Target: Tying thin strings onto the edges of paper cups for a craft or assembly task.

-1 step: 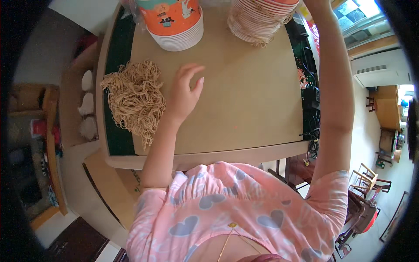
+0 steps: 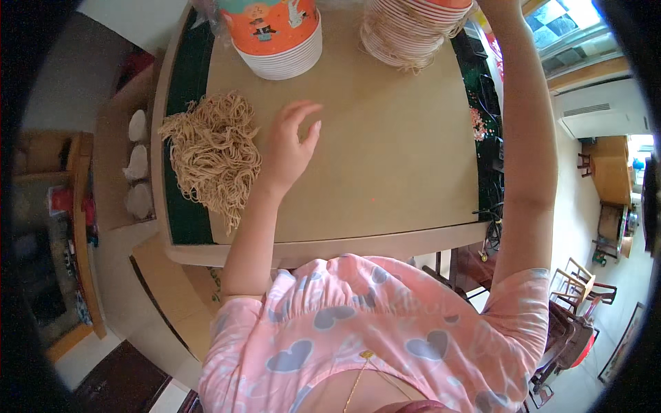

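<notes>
My left hand (image 2: 290, 148) hovers over the tan board (image 2: 372, 151) on the table, thumb and fingers apart, holding nothing. Left of it lies a loose heap of beige string strands (image 2: 213, 155). Beyond the hand stands a stack of paper buckets (image 2: 279, 51), white at the rims and orange with printed figures. At the far right, another bucket stack (image 2: 399, 38) has beige strings hanging around it. My right arm reaches up beside this stack; only the edge of my right hand (image 2: 497, 7) shows at the top, its fingers out of the frame.
Dark cables and black adapters (image 2: 490, 151) line the table's right side, with small pink and white bits (image 2: 477, 124) among them. An open cardboard box (image 2: 117, 172) holding white round things stands left of the table. Wooden chairs (image 2: 575, 282) are off to the right.
</notes>
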A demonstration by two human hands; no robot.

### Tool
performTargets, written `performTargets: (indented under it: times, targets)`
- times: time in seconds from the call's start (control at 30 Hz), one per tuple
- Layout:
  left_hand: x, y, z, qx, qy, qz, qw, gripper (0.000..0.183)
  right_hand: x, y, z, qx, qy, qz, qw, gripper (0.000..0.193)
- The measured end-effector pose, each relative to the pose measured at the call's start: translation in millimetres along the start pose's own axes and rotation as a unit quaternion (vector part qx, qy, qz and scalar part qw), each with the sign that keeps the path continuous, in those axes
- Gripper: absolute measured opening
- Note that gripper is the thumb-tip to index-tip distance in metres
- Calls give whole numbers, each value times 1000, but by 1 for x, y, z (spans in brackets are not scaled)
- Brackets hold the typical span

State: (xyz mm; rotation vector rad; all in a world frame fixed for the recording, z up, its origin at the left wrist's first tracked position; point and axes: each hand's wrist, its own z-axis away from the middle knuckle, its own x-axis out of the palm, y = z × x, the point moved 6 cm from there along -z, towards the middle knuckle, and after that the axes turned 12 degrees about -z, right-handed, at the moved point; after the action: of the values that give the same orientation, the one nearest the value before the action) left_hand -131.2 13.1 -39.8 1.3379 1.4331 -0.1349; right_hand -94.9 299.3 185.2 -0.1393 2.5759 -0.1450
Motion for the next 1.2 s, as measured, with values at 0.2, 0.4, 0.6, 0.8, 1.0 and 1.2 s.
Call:
performTargets:
  times: [0.2,0.4,0.6,0.8,1.0,1.2]
  targets:
    - [3,-17,-10,-8,18,9,1000,28,2,-15,13,15,64,-6,998,32]
    - [-1,-48,-27,-134,45,54,988,35,49,-89,32,-7,-48,-121,991,38]
    - [-50,-100,-80,-204,272,207,917,44,177,-41,83,320,-31,-600,732,33]
    - [-66,-133,-118,-255,205,240,914,60,184,-62,97,108,-111,-343,926,48]
    - [-72,-114,-134,-228,169,233,930,66,181,-47,65,132,-133,-429,884,63]
    - [-94,-47,-135,-28,-37,701,711,67,118,-80,45,186,-126,-337,914,72]
